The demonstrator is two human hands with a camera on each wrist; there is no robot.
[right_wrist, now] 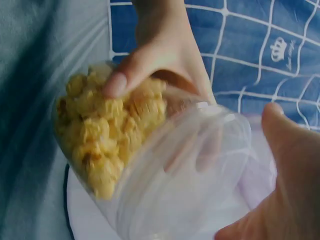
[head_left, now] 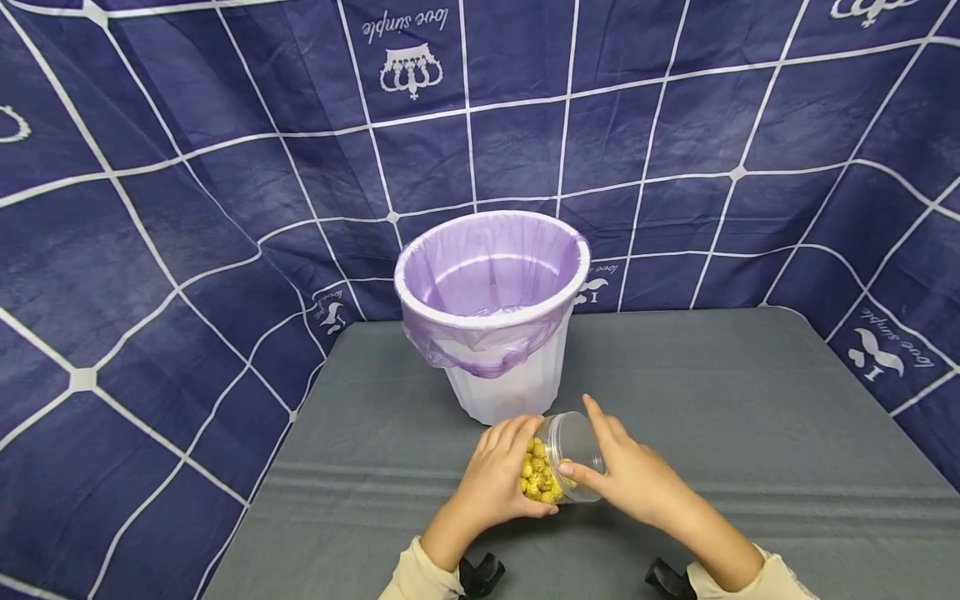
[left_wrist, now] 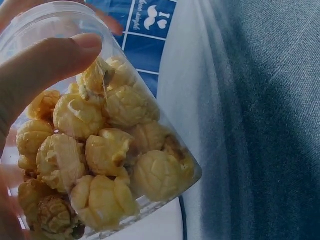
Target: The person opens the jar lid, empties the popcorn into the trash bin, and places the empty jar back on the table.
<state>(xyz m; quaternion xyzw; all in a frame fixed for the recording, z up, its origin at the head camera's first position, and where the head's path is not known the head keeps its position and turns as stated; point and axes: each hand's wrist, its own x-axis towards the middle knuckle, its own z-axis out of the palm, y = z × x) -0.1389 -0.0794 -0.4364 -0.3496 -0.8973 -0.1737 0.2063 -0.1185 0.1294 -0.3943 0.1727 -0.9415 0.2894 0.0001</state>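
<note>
A clear plastic jar (head_left: 577, 442) with yellow popcorn (head_left: 537, 477) inside lies tilted on its side, its clear round end toward the right. My left hand (head_left: 491, 479) grips the popcorn-filled part, fingers over the far side and thumb along the near side. In the left wrist view, the left thumb (left_wrist: 55, 60) presses across the jar wall, above the round popcorn pieces (left_wrist: 107, 150). My right hand (head_left: 641, 479) is at the clear end, thumb and fingers spread wide around it. The right wrist view shows a gap between those right fingers (right_wrist: 287, 145) and the clear rim.
Behind the hands stands a white bin (head_left: 506, 396) with a purple liner (head_left: 495, 350) folded over its rim. Grey cloth (head_left: 712, 392) covers the surface, and blue checked fabric (head_left: 525, 150) hangs at the back and sides.
</note>
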